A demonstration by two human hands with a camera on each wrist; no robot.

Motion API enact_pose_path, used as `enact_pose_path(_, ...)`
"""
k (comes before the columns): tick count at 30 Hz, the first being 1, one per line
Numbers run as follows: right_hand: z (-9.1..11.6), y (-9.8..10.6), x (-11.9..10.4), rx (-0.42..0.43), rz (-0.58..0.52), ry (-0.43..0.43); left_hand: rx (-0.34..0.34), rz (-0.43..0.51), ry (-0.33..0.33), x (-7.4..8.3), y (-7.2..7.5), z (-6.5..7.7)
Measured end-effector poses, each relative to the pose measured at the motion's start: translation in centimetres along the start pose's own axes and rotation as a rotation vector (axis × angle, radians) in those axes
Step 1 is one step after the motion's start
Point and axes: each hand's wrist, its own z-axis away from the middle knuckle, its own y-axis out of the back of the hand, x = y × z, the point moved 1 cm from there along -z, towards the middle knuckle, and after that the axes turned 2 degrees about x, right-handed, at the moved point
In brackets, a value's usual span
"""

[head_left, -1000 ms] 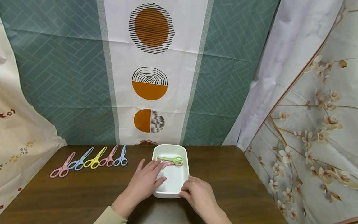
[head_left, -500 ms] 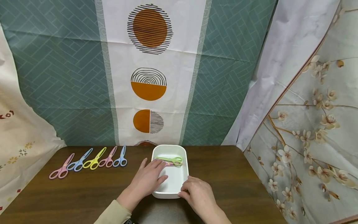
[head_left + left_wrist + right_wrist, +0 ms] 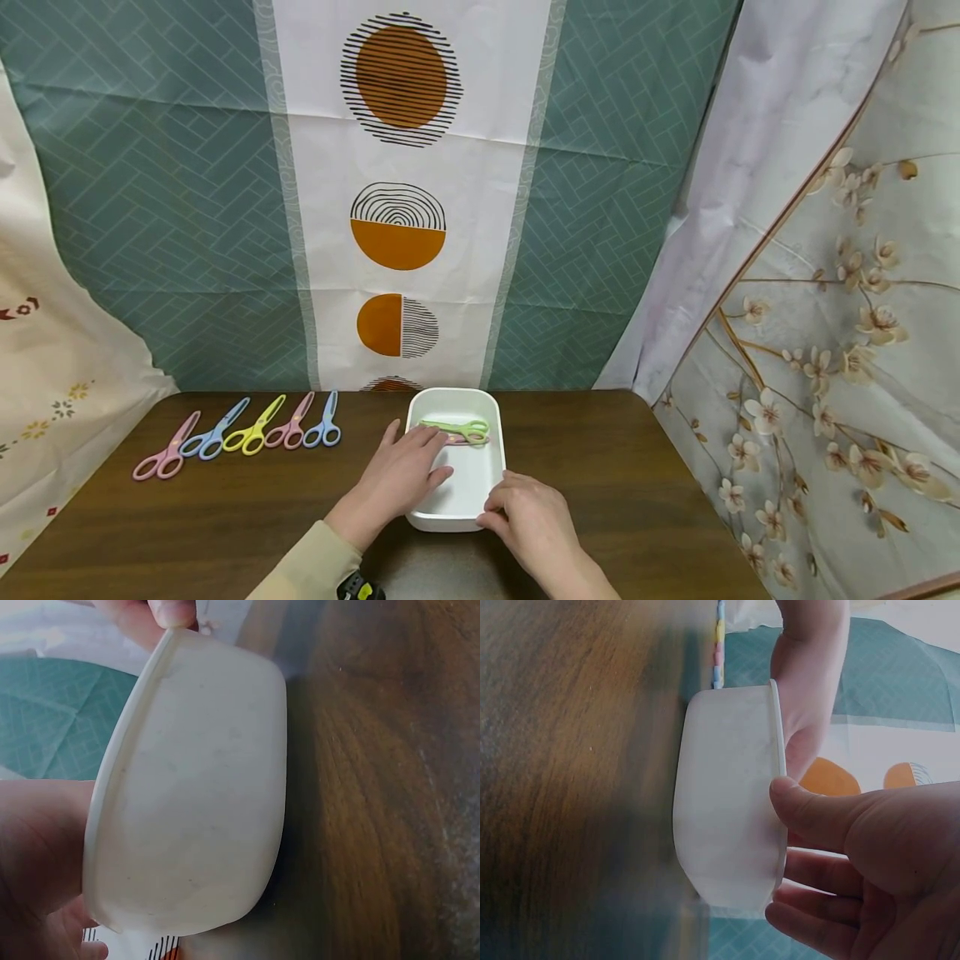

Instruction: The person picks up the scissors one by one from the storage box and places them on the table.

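Note:
A white rectangular tray stands on the dark table, front and centre. Inside it lie green scissors with pink scissors partly beneath them. My left hand reaches over the tray's left rim, its fingers extended and thumb spread apart. Its fingertips are at the blade end of both scissors and cover part of them; whether they press on them is hidden. My right hand holds the tray at its near right corner; in the right wrist view its thumb lies against the rim of the tray.
To the left, several scissors lie in a slanted row: pink, blue, yellow, another pink and another blue. A patterned curtain hangs behind the table, and a floral cloth hangs at the right.
The pink scissors in the tray have shifted slightly and now lie more under the green ones. My left hand and sleeve have moved slightly right. The right hand stays on the tray.

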Motion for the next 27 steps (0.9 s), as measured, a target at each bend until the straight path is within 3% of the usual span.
enact_pose_path(6, -0.1, 0.1, 0.0, -0.002, -0.008, 0.000, -0.015, -0.037, -0.014, 0.0, -0.4, -0.8)
enact_pose_path(13, -0.2, 0.1, 0.0, -0.005, -0.009, 0.001, -0.104, -0.087, 0.004, 0.0, -1.1, -1.6)
enact_pose_path(19, -0.2, 0.2, 0.0, 0.005, -0.005, 0.014, -0.114, -0.161, -0.004, 0.0, -1.5, -1.9)
enact_pose_path(27, 0.0, 0.2, 0.0, 0.008, -0.016, 0.005, -0.156, -0.148, 0.002, 0.4, -1.4, -1.8)
